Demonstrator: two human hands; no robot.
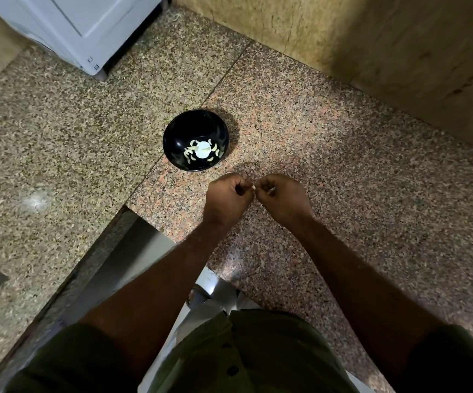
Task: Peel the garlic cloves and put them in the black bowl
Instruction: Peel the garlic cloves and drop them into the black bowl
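Black bowl [195,140]: round, glossy, upright on speckled granite counter [314,154], just beyond both hands. Inside, at bottom, several peeled garlic cloves [201,151], pale yellowish-white, lying loose around bright reflection. One small whitish garlic clove [253,188] pinched between fingertips of left hand [227,197] and right hand [282,198], mostly hidden, above counter.
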